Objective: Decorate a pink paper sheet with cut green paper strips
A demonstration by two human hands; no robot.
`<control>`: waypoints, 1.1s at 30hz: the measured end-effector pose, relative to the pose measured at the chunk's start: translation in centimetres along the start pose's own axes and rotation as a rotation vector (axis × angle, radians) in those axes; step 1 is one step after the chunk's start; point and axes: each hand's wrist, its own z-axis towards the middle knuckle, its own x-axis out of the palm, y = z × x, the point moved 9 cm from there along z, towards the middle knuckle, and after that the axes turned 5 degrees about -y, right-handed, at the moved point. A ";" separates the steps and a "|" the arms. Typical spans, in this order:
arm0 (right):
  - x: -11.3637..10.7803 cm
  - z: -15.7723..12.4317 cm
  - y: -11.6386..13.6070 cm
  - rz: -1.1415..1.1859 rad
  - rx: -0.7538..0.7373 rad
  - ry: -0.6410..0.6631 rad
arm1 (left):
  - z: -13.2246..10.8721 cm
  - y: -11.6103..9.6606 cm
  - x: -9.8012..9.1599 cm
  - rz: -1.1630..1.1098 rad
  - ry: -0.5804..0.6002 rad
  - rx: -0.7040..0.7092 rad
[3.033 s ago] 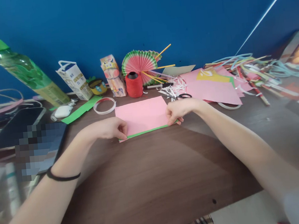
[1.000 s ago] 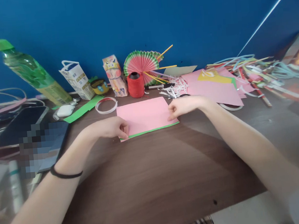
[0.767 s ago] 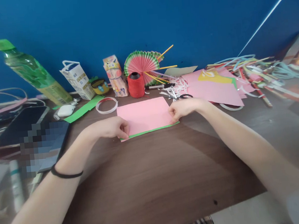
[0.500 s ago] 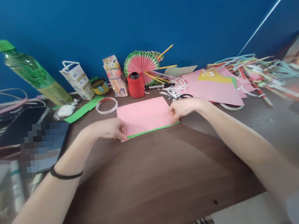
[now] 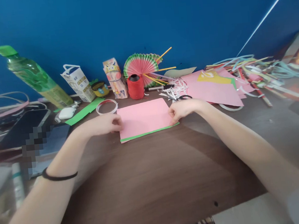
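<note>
We log the desk (image 5: 145, 182), left to right.
Capped green bottle (image 5: 37, 78) and white carton (image 5: 79, 84), contents unseen; our left hand (image 5: 106, 124), curled, at pink paper (image 5: 144, 117) lying flat; our right hand (image 5: 182, 109) touches its right edge. Whether either pinches, we cannot tell.

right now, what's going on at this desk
A person has both bare hands at a pink sheet lying on the brown desk. The right hand has its fingertips down on the sheet near its right edge. The left hand is at the left edge, though whether its fingers press on the paper is hard to tell. A green strip runs along the near edge. Behind the sheet stands a red spool.
</note>
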 end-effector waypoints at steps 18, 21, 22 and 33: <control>-0.5 -0.4 7.5 -0.014 -0.225 -0.414 | 0.5 -5.0 2.4 -0.059 -0.188 0.176; 0.0 -0.1 8.1 0.008 -0.243 -0.422 | 1.0 -5.4 3.1 -0.087 -0.198 0.221; 0.0 -0.1 8.1 0.012 -0.241 -0.419 | 1.1 -5.5 3.3 -0.089 -0.192 0.222; -0.6 -0.5 2.7 -0.164 -0.013 -0.117 | 0.7 -2.8 2.9 -0.083 -0.062 0.047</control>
